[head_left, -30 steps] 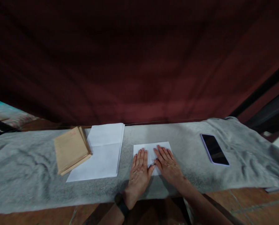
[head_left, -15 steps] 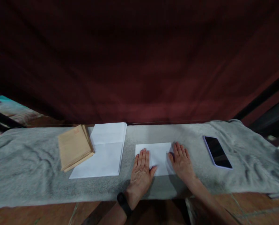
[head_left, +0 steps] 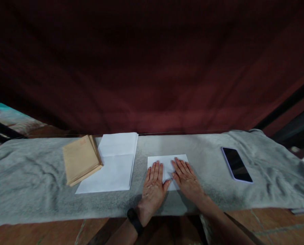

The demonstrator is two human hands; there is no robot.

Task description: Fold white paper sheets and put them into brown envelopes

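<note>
A white sheet of paper [head_left: 167, 160], smaller than the sheets in the stack beside it, lies flat on the grey cloth. My left hand [head_left: 153, 185] rests open on its left part, fingers stretched away from me and thumb out to the side. On the right part of the paper, my right hand [head_left: 186, 178] also lies flat and open, slanted toward the left one. Neither hand grips anything. Both palms hide much of the sheet. A dark band [head_left: 134, 219] circles my left wrist.
Left of the hands lies a stack of white paper [head_left: 116, 170], partly covered by a pile of brown envelopes [head_left: 82, 158]. A phone in a lilac case [head_left: 237, 165] lies to the right. Grey cloth [head_left: 39, 190] covers the bench; a dark red curtain [head_left: 157, 85] hangs behind.
My right hand has slid left across the paper, from its right edge toward my left hand. The left hand stays where it was.
</note>
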